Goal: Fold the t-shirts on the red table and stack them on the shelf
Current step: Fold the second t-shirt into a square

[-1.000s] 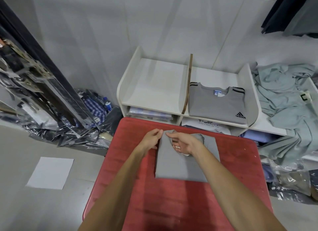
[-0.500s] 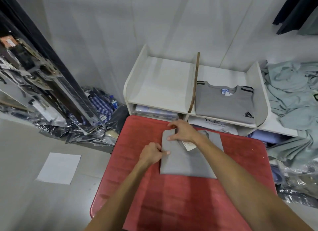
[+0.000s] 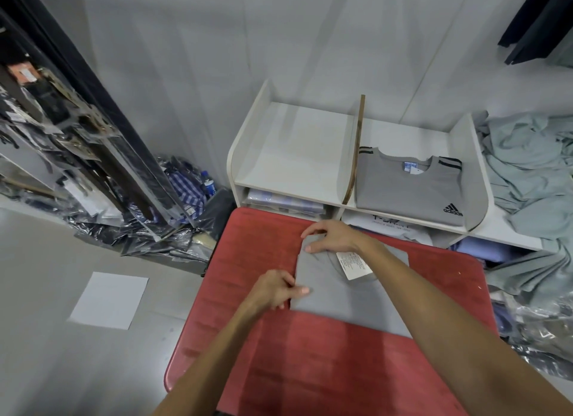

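Note:
A grey t-shirt (image 3: 347,294), folded to a rectangle with a white care label on top, lies on the red table (image 3: 310,369). My left hand (image 3: 276,291) pinches its left edge near the lower corner, thumb on top. My right hand (image 3: 331,237) grips the shirt's far left corner, with the arm crossing over the fabric. Behind the table stands a white shelf (image 3: 248,155); its upper right bay holds a folded grey shirt with black stripes (image 3: 409,189), and its upper left bay is bare.
Loose pale green shirts (image 3: 533,180) are heaped to the right of the shelf. Plastic-wrapped garments (image 3: 173,229) pile up on the floor at left by a leaning rack. A white sheet of paper (image 3: 108,301) lies on the floor. Lower shelf bays hold packed clothes.
My left hand slid down the shirt's left edge from the far corner to the lower part. My right hand shifted from the label area to the far left corner.

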